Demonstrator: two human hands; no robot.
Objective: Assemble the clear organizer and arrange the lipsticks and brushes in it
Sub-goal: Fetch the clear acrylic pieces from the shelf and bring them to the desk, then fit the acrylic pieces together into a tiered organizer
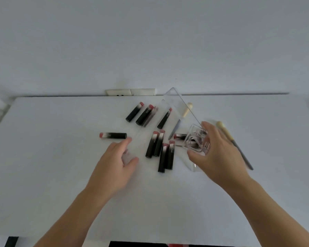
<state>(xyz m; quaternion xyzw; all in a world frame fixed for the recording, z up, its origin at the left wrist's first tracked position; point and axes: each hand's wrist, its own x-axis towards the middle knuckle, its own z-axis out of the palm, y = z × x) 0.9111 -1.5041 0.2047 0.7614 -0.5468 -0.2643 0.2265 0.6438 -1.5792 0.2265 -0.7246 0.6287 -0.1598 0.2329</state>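
Several black lipsticks with pink caps lie scattered on the white table [61, 175]; one lone lipstick [113, 135] lies left of the rest. A long clear organizer tray [175, 102] is tilted over them. My left hand [114, 163] grips its near left end. My right hand [219, 154] holds a small clear square insert [196, 139] at the tray's right side. One cream-handled brush [181, 120] lies beneath the clear tray. A second brush [234, 143] lies to the right, partly hidden by my right hand.
A wall with a white socket strip [130, 92] runs behind the table's far edge. Dark items [11, 241] show below the table's near edge.
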